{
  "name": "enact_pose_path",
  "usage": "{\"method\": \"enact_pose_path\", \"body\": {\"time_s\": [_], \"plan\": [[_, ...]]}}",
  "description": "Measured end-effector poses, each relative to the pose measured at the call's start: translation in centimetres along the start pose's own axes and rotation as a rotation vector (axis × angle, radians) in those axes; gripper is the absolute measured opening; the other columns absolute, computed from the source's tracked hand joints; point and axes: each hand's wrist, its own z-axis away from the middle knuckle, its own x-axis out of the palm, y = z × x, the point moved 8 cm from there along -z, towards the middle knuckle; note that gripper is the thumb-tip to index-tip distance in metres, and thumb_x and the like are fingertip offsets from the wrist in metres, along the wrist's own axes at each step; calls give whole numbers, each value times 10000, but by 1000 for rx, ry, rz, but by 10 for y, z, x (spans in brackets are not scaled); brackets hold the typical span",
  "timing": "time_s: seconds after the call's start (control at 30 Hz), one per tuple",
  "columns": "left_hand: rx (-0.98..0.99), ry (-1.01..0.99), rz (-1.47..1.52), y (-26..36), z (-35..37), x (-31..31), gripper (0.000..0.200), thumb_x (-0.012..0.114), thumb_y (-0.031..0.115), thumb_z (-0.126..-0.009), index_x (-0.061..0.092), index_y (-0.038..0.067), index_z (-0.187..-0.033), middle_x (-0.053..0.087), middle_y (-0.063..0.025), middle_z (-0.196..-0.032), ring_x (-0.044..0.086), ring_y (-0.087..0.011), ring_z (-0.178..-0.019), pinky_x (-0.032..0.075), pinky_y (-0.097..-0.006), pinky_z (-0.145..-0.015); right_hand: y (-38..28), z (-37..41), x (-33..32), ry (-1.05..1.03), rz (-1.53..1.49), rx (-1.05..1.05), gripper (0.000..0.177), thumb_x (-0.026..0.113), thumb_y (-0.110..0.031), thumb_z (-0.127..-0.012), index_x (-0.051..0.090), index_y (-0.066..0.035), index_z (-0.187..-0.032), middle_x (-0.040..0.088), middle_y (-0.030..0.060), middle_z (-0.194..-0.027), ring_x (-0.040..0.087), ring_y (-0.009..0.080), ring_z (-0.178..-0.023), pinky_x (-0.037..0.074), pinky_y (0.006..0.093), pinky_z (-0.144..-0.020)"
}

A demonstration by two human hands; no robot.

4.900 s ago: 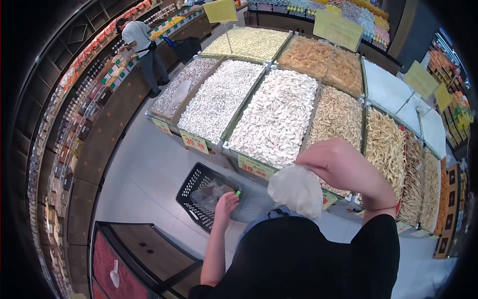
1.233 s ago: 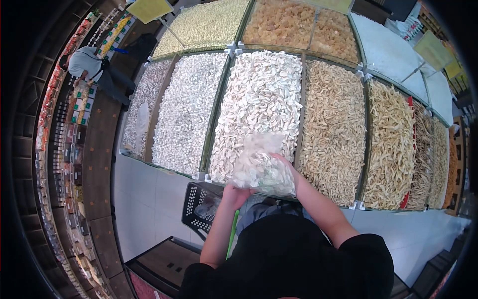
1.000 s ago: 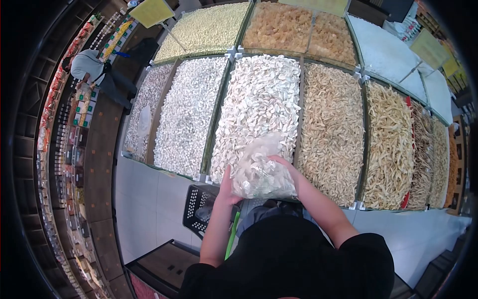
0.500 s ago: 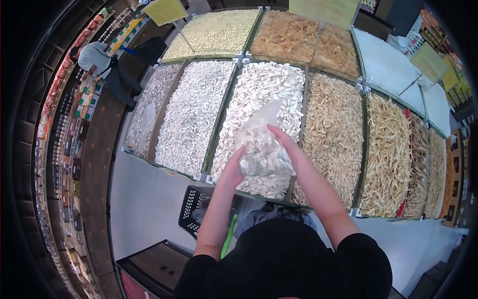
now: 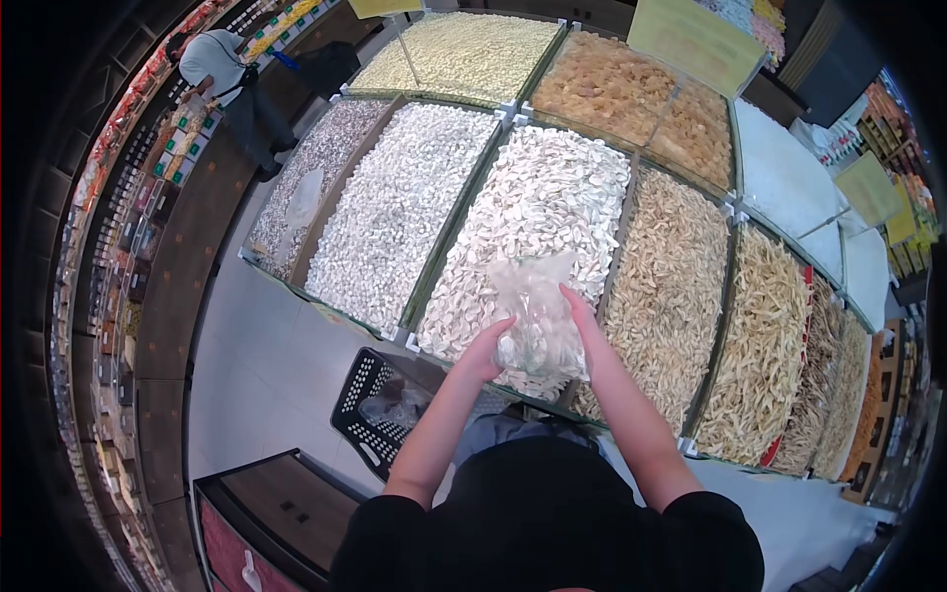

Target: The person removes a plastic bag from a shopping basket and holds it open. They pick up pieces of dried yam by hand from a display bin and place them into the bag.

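Observation:
A clear plastic bag (image 5: 541, 314) with white flat slices inside is held between my two hands, over the near part of a bin of similar white dried slices (image 5: 552, 187). My left hand (image 5: 485, 350) grips the bag's left side. On the opposite side, my right hand (image 5: 584, 331) has its thumb near the top and its fingers mostly hidden behind the plastic. The bag's loose upper part fans out above the hands.
White cubed pieces (image 5: 400, 197) fill the bin to the left, pale curled slices (image 5: 666, 286) the one to the right. A black basket (image 5: 370, 414) with plastic bags inside stands below. Another person (image 5: 222, 74) bends over a shelf at upper left.
The view has turned and shifted. Both hands have come slightly lower and nearer my body with the bag, and more of the basket shows.

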Motion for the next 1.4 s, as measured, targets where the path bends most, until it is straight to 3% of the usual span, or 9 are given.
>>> {"method": "enact_pose_path", "body": {"time_s": [0.2, 0.3, 0.43, 0.5, 0.77, 0.87, 1.1, 1.3, 1.4], "plan": [[-14, -47, 46, 8, 17, 18, 516, 531, 360, -1050, 516, 1, -1419, 653, -160, -1316, 669, -298, -1176, 541, -472, -1022, -5, -8, -11, 60, 43, 17, 629, 502, -503, -1015, 551, -14, -1408, 683, 193, -1241, 703, 334, -1071, 592, 484, -924], [20, -102, 61, 25, 32, 35, 522, 524, 371, -1052, 509, 11, -1430, 648, -158, -1330, 658, -294, -1199, 535, -469, -1035, -21, -4, 15, -78, -80, -40, 636, 503, -508, -1009, 552, -12, -1404, 681, 201, -1237, 701, 339, -1071, 594, 478, -920], [51, -198, 115, 30, 41, 53, 520, 519, 367, -1055, 499, 22, -1444, 632, -152, -1360, 642, -294, -1228, 521, -469, -1059, -32, 19, 41, -82, -44, -51, 661, 504, -525, -999, 543, -9, -1412, 672, 200, -1256, 698, 346, -1077, 589, 480, -932], [31, -152, 137, 15, 33, 42, 521, 522, 363, -1055, 494, 24, -1450, 619, -152, -1379, 629, -302, -1248, 511, -475, -1072, -30, 27, 35, 13, 32, -54, 673, 503, -533, -996, 538, -8, -1416, 667, 200, -1268, 695, 350, -1085, 583, 488, -944], [-72, -41, 152, -55, 33, 8, 536, 496, 354, -1064, 462, 17, -1479, 592, -167, -1422, 597, -319, -1296, 484, -482, -1109, 20, 40, -6, 33, -51, 44, 655, 475, -516, -1011, 534, -8, -1421, 667, 197, -1266, 685, 356, -1104, 569, 516, -958], [-90, -91, 130, -69, 21, 0, 535, 495, 348, -1064, 456, 14, -1481, 585, -167, -1429, 596, -322, -1296, 484, -489, -1109, 24, 16, -28, 43, -60, -13, 609, 441, -473, -1039, 532, -10, -1424, 669, 190, -1262, 680, 354, -1113, 573, 513, -949], [-22, 11, 90, -56, 34, 22, 537, 507, 348, -1044, 468, 35, -1479, 584, -155, -1436, 579, -335, -1314, 460, -513, -1122, 5, -7, -15, -100, -19, -136, 594, 402, -454, -1066, 511, -7, -1443, 674, 189, -1261, 684, 336, -1117, 590, 483, -937], [42, -16, 184, -31, 28, 36, 541, 550, 374, -1010, 525, 44, -1438, 613, -151, -1402, 589, -341, -1293, 439, -533, -1124, -4, 42, -2, 32, -13, 11, 604, 384, -470, -1078, 499, -9, -1450, 669, 187, -1287, 693, 339, -1126, 590, 487, -951], [72, -50, 172, -21, 16, 34, 507, 562, 367, -1011, 558, 49, -1407, 631, -138, -1377, 612, -321, -1266, 457, -540, -1102, 1, 43, -12, -19, -102, -52, 605, 384, -467, -1084, 482, -4, -1461, 651, 186, -1327, 674, 335, -1172, 578, 485, -981]]}}
